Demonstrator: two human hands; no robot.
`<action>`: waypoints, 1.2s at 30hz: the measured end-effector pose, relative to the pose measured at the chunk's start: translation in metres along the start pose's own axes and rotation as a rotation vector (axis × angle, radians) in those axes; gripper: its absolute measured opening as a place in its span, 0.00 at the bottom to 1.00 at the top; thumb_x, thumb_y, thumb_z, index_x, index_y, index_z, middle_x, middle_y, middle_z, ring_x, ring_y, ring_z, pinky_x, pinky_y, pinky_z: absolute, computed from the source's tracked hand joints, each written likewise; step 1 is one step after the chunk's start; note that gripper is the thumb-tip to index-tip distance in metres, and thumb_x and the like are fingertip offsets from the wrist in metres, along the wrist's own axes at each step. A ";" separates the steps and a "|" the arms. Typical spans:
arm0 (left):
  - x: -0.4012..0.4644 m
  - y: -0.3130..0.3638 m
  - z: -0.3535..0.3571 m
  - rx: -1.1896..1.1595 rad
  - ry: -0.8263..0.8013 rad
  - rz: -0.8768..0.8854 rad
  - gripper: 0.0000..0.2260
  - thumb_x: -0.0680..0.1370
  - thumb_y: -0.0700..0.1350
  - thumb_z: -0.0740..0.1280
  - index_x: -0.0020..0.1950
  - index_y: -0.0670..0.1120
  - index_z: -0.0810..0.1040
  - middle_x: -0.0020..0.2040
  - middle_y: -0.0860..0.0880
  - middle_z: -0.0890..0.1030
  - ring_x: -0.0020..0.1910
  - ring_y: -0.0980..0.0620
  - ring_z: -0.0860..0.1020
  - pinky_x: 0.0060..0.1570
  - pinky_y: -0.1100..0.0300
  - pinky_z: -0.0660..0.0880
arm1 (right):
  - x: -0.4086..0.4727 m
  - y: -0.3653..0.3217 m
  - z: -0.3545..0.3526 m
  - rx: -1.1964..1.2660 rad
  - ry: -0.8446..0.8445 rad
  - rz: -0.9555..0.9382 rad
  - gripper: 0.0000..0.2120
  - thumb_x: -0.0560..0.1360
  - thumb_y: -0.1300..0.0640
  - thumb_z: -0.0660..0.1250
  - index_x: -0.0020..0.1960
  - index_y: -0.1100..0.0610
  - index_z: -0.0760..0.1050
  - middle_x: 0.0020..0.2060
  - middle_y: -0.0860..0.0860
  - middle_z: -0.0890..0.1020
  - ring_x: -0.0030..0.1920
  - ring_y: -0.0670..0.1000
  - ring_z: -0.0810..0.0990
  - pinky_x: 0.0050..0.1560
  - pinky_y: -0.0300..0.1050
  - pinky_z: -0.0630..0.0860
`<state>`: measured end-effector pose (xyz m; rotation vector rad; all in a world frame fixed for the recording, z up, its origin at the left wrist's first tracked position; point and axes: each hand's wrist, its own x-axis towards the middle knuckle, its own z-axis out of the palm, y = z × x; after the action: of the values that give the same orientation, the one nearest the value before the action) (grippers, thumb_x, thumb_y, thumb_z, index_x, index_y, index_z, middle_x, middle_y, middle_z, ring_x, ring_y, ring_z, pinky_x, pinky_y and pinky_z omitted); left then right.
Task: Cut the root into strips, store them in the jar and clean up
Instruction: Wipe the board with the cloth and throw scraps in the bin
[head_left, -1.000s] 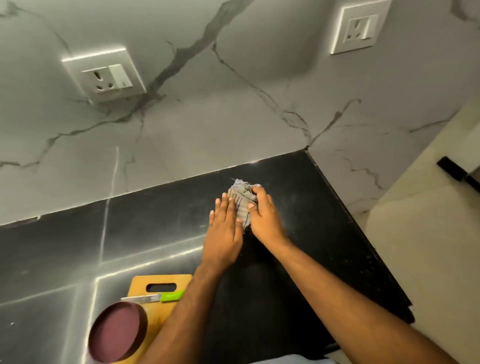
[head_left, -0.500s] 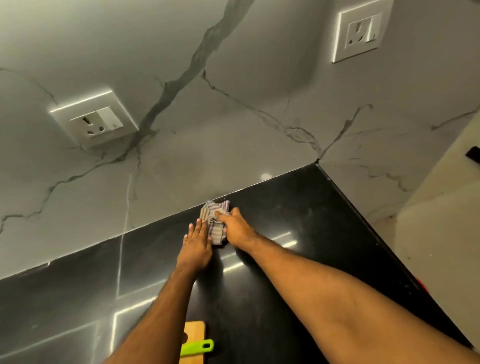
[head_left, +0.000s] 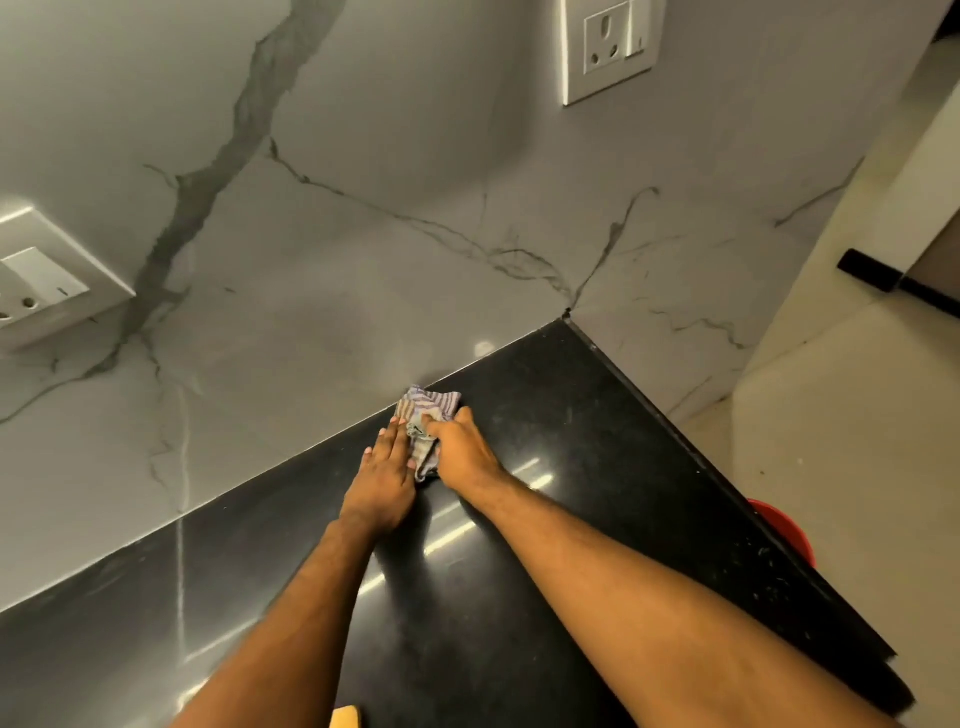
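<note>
Striped grey and purple, the cloth (head_left: 428, 422) is what I take as my landmark: it lies bunched on the black table (head_left: 597, 467), close against the marble wall (head_left: 311, 260) where the table meets it. My right hand (head_left: 460, 452) sits just to the right of the cloth and on top of its near part, fingers curled and pinching the fabric, pressing it down onto the table. My left hand (head_left: 384, 475) lies just to the left of the cloth, palm down and flat on the table, fingers straight and together, their tips level with the cloth's left edge and touching it. Both forearms run from the cloth back toward me across the glossy table, which shows streaks of reflected light near the cloth. Well to the near side of the cloth, at the bottom edge of my view, a small corner of a yellow cutting board (head_left: 347, 717) peeks out between my arms. High above the cloth and to its right, a white socket plate (head_left: 613, 49) is set in the wall; another socket plate (head_left: 47, 286) sits far to the cloth's left. To the right of the cloth, past the table's edge, I see a pale floor (head_left: 831, 441) and part of a red object (head_left: 782, 527) tucked below the edge; I cannot tell what it is.
</note>
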<state>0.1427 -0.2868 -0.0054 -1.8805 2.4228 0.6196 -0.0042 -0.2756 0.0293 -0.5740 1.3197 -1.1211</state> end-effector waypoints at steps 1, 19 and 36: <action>0.003 0.009 0.004 -0.024 0.007 0.027 0.26 0.86 0.46 0.50 0.83 0.46 0.44 0.83 0.49 0.43 0.81 0.50 0.42 0.78 0.52 0.40 | -0.004 -0.005 -0.011 0.021 0.010 -0.007 0.09 0.73 0.58 0.67 0.52 0.53 0.71 0.44 0.54 0.83 0.42 0.52 0.84 0.41 0.47 0.81; -0.072 0.136 0.079 -0.100 -0.011 0.410 0.30 0.82 0.57 0.45 0.83 0.48 0.48 0.83 0.50 0.50 0.81 0.54 0.46 0.78 0.56 0.42 | -0.127 0.019 -0.179 -0.807 0.171 -0.262 0.20 0.78 0.63 0.63 0.69 0.60 0.71 0.58 0.49 0.70 0.53 0.42 0.73 0.48 0.15 0.60; -0.193 0.239 0.127 -0.159 0.104 0.614 0.16 0.80 0.51 0.67 0.64 0.44 0.73 0.69 0.46 0.65 0.69 0.45 0.66 0.69 0.46 0.68 | -0.229 0.045 -0.302 -1.234 0.253 -0.366 0.21 0.73 0.60 0.66 0.62 0.42 0.76 0.55 0.46 0.69 0.54 0.47 0.70 0.58 0.42 0.73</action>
<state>-0.0557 -0.0205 -0.0033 -1.2005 3.1139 0.7590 -0.2462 0.0197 0.0287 -1.6519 2.1391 -0.5339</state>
